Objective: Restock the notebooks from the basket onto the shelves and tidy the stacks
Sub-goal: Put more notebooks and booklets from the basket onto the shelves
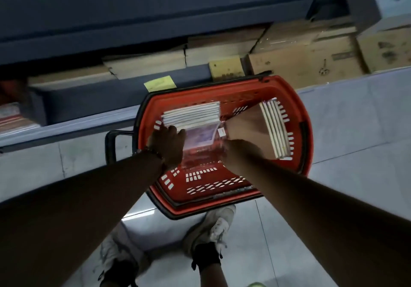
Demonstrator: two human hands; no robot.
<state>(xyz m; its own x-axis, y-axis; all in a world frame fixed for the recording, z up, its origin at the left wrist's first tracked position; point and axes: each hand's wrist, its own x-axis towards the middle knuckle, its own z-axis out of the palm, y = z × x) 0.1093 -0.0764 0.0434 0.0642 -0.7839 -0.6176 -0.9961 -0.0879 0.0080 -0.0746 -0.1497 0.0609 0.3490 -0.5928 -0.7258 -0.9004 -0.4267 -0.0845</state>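
Note:
A red plastic basket [298, 117] with a black handle stands on the floor in front of the shelves. Inside it, a plastic-wrapped pack of notebooks [200, 131] with white page edges and a purple-blue cover lies at the left. A second pack with brown covers [266, 126] leans against the basket's right wall. Both my hands reach into the basket. My left hand [166, 144] grips the left side of the wrapped pack. My right hand [240, 151] grips its right side, where it meets the brown pack. The picture is blurred.
Low dark blue shelves [89, 100] run across the top, holding cardboard boxes [307, 62] and flat brown packs. A yellow price tag [159, 83] hangs on the shelf edge. Striped notebooks [13, 117] lie at the far left. My two shoes [213, 229] stand on the grey tiled floor.

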